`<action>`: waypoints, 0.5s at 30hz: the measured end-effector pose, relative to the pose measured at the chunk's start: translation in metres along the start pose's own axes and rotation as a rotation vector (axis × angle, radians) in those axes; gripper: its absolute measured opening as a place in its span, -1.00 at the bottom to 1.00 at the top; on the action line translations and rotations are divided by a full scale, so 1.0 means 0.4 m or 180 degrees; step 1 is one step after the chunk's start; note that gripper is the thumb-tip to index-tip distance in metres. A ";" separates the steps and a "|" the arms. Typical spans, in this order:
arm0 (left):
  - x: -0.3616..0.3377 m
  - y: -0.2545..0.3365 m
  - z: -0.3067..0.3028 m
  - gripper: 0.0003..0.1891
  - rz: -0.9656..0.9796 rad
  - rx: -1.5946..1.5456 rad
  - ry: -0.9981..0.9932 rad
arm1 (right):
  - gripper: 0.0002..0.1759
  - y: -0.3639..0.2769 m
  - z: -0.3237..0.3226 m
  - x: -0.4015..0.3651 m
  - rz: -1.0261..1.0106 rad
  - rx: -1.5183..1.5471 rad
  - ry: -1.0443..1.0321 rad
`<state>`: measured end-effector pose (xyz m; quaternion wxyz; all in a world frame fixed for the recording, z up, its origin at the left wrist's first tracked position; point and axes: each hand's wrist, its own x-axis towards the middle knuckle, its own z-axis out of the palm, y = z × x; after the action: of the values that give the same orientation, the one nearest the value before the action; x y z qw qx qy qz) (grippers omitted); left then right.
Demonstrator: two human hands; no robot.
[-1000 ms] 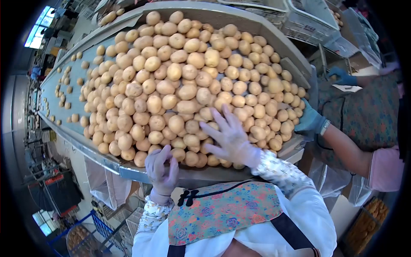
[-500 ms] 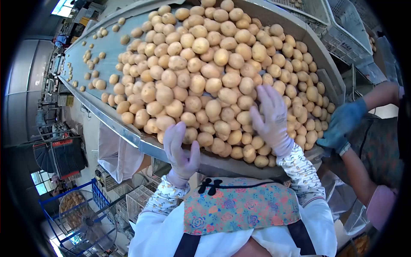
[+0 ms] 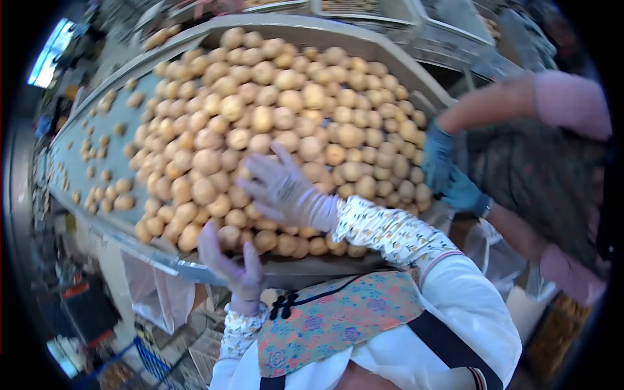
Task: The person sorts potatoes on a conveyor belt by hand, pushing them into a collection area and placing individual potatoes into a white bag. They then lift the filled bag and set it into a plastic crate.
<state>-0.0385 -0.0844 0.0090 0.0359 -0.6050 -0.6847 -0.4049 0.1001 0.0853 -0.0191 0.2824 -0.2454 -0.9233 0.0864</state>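
A big heap of potatoes (image 3: pixel 205 190) covers most of a metal-edged trough in front of me. My right hand (image 3: pixel 283 188), in a pale lavender glove, lies over the heap's near middle with its fingers spread, touching the potatoes and gripping none that I can see. At the trough's near edge (image 3: pixel 175 265), my left hand (image 3: pixel 233 263) is raised palm inward beside the nearest potatoes. Its thumb and fingers stand apart, and nothing is between them.
Across the right end, a co-worker's blue-gloved hands (image 3: pixel 448 169) are at the potatoes. Small potatoes lie scattered on the blue-green belt (image 3: pixel 78 146) at left. White crates (image 3: pixel 455 42) stand behind the trough. A white bag (image 3: pixel 156 292) hangs below its near side.
My view has shifted, so the trough sits further left. My right hand has moved left across the heap, closer to my left hand. The co-worker's hands remain at the right end.
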 end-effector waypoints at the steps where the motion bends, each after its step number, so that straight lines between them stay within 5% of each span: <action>1: 0.002 0.005 0.007 -0.24 0.0050 0.0107 -0.0002 | -0.35 0.000 -0.002 -0.063 0.0027 0.0188 -0.0054; 4: 0.030 0.032 0.011 -0.21 0.0503 0.0555 -0.0444 | -0.33 -0.005 -0.054 -0.219 0.0134 0.0656 0.0236; 8: 0.030 0.039 0.014 -0.22 0.0901 0.0510 -0.0697 | -0.41 0.012 -0.214 -0.415 0.1559 -0.0106 0.1003; 12: 0.008 0.102 0.053 -0.25 0.1553 0.0322 -0.0741 | -0.43 -0.008 -0.258 -0.692 0.3250 -0.1103 0.0537; 15: -0.050 0.161 0.118 -0.26 0.2126 -0.0587 -0.1340 | -0.48 -0.071 -0.251 -0.752 0.2943 -0.1170 0.0982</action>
<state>0.0428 -0.0761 -0.0005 -0.0300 -0.8645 -0.4037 -0.2980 0.3620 -0.0880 -0.0717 0.2997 -0.6830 -0.6661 0.0014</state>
